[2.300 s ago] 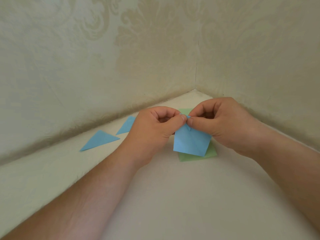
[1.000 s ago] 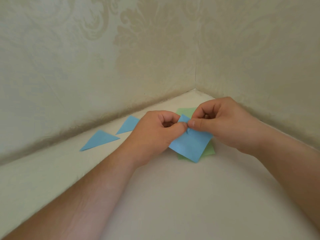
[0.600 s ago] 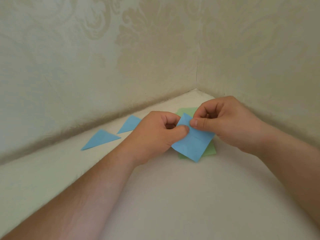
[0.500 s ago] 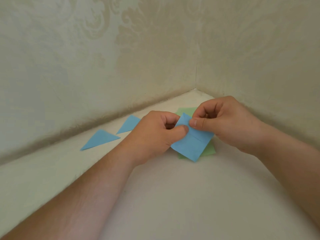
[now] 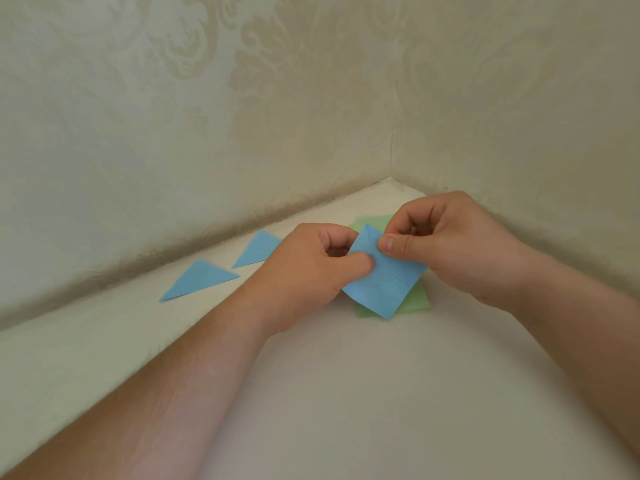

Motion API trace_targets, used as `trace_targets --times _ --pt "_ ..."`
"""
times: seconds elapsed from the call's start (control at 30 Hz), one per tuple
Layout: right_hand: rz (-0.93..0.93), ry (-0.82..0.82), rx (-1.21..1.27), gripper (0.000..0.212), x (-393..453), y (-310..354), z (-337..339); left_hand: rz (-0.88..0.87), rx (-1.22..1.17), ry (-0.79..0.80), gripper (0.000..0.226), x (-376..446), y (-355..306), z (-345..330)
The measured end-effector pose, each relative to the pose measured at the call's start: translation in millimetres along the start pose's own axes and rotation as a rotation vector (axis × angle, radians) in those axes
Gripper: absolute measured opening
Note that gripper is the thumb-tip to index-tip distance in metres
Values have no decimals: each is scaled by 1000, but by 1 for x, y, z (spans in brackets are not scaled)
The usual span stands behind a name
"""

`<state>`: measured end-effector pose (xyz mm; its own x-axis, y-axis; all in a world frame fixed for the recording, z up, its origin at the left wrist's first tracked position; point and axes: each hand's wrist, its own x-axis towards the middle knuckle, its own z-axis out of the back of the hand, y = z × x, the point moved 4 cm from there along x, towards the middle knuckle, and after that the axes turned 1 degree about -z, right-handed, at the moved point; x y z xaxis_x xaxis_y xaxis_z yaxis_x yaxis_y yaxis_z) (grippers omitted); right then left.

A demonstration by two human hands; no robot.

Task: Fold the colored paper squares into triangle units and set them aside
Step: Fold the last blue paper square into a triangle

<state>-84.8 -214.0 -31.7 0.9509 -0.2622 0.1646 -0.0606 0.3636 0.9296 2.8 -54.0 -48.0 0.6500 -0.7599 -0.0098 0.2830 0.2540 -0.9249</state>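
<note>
A blue paper square (image 5: pixel 384 284) is held just above a green paper stack (image 5: pixel 414 301) near the corner of the white surface. My left hand (image 5: pixel 311 268) pinches its left edge between thumb and curled fingers. My right hand (image 5: pixel 453 244) pinches its upper corner with thumb on top. The square is tilted like a diamond, and its top corner stands up between my hands. Two folded blue triangles lie to the left, one (image 5: pixel 201 278) farther out and one (image 5: pixel 256 249) partly behind my left hand.
Two patterned cream walls (image 5: pixel 242 116) meet in a corner right behind the papers. The white surface (image 5: pixel 346 393) stretches toward me between my forearms.
The blue square has turned from hanging nearly straight to a diamond tilt and come lower over the green stack. My thumbs have shifted along its top corner. The triangles have not moved.
</note>
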Motion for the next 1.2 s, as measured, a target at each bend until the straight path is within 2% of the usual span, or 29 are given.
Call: trace_targets --times 0.4,0.6,0.7,0.87,0.97,1.1,1.2 --pt "-19 -13 12 18 1 0 0 13 56 9 16 -2 -4 1" --pt "-22 -3 12 17 0 0 -2 5 57 -1 28 -1 -4 0" --pt "-20 -5 13 19 0 1 -1 -5 35 0 18 -1 -3 0" --pt "-16 2 6 16 -1 0 -3 4 17 14 21 0 -1 -1" --pt "-9 7 4 15 -1 1 -2 4 -71 -24 10 -1 -4 1" --pt "-16 22 -2 16 -2 3 -4 -30 -127 -109 8 0 -7 5" --pt "-14 32 -4 16 -3 5 -6 -29 -129 -107 7 -1 -8 3"
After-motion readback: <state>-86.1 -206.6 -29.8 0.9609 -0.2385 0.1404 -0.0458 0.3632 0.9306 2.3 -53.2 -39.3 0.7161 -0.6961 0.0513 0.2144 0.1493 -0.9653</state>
